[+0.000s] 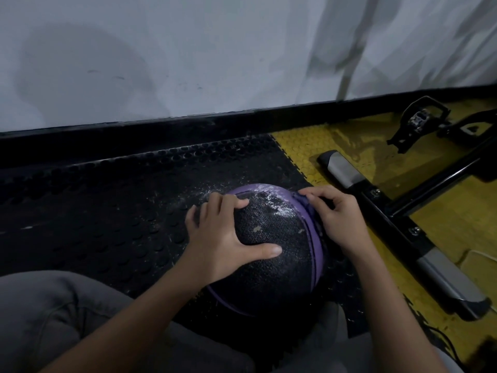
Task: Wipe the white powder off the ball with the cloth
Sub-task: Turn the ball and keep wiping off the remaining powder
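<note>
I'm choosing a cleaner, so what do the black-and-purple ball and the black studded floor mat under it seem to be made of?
Black-and-purple ball: probably rubber, matte, with a fine embossed grip pattern on the black panels and smooth purple stripes; white powder clings to it. Black studded floor mat: likely rubber or soft plastic, dull, with raised round studs and jigsaw-cut edges.

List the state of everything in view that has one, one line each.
ball: on the mat, powdered on its far top
white powder: patchy on the ball, some scattered on the mat
cloth: purple, bunched against the ball's right side
left hand: spread flat on the ball
right hand: fingers curled on the cloth
</note>
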The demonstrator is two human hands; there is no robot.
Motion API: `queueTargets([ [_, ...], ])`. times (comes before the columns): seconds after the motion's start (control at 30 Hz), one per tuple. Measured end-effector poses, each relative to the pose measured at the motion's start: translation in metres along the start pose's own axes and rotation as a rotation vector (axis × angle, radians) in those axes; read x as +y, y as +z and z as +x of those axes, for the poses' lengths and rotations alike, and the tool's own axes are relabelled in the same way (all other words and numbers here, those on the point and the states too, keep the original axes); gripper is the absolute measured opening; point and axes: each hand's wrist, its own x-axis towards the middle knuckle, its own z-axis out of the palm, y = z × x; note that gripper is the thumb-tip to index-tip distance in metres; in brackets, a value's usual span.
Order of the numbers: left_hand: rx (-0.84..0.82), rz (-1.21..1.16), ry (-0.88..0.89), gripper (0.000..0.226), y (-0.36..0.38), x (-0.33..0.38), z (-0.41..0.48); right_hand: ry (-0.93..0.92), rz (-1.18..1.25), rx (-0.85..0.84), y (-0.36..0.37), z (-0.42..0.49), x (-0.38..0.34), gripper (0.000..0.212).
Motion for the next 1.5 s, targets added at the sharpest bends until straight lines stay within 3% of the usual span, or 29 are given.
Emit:
queueTargets([
  [0.07,-0.004,0.002,0.004,0.088,0.003,0.001,0.001,0.223,0.026,0.041,-0.001,0.003,0.011,0.027],
  [0.13,0.004,0.03,0.018,0.092,0.007,0.002,-0.001,0.311,0.07,0.052,-0.001,0.001,0.013,0.028],
  [0.33,0.021,0.06,-0.008,0.098,0.005,-0.002,0.0,-0.122,-0.032,0.039,0.008,-0.02,-0.015,0.023],
  [0.47,-0.015,0.048,-0.013,0.1,0.003,-0.002,0.006,0.147,0.02,0.132,0.006,-0.012,-0.001,0.023],
  [0.53,-0.017,0.051,-0.013,0.1,0.004,-0.002,0.007,0.154,-0.008,0.16,0.008,-0.013,0.0,0.022],
  [0.7,-0.018,0.023,-0.059,0.098,0.002,-0.006,0.007,-0.271,-0.237,0.175,0.021,-0.032,-0.016,0.019],
  [0.77,-0.037,0.004,-0.08,0.097,-0.001,-0.006,0.008,-0.2,-0.175,0.16,0.018,-0.027,-0.011,0.02],
  [0.9,-0.034,-0.012,-0.07,0.098,0.001,-0.006,0.012,0.186,-0.062,0.151,0.006,-0.013,0.001,0.022],
  [0.97,-0.021,-0.018,-0.067,0.096,0.003,-0.007,0.013,0.137,-0.094,0.165,0.009,-0.017,-0.004,0.022],
  [1.13,-0.014,-0.024,-0.112,0.098,-0.002,-0.009,0.013,-0.297,-0.268,0.176,0.027,-0.035,-0.023,0.016],
  [1.2,-0.033,-0.032,-0.123,0.098,-0.003,-0.009,0.016,-0.219,-0.191,0.182,0.024,-0.027,-0.017,0.019],
  [1.33,-0.037,-0.056,-0.119,0.096,-0.002,-0.01,0.02,0.15,0.003,0.191,0.013,-0.013,-0.003,0.024],
  [1.4,-0.03,-0.065,-0.12,0.095,-0.002,-0.01,0.019,0.084,-0.048,0.223,0.018,-0.018,-0.007,0.025],
  [1.5,-0.005,-0.075,-0.13,0.093,-0.003,-0.012,0.018,-0.179,-0.201,0.264,0.036,-0.036,-0.019,0.018],
])
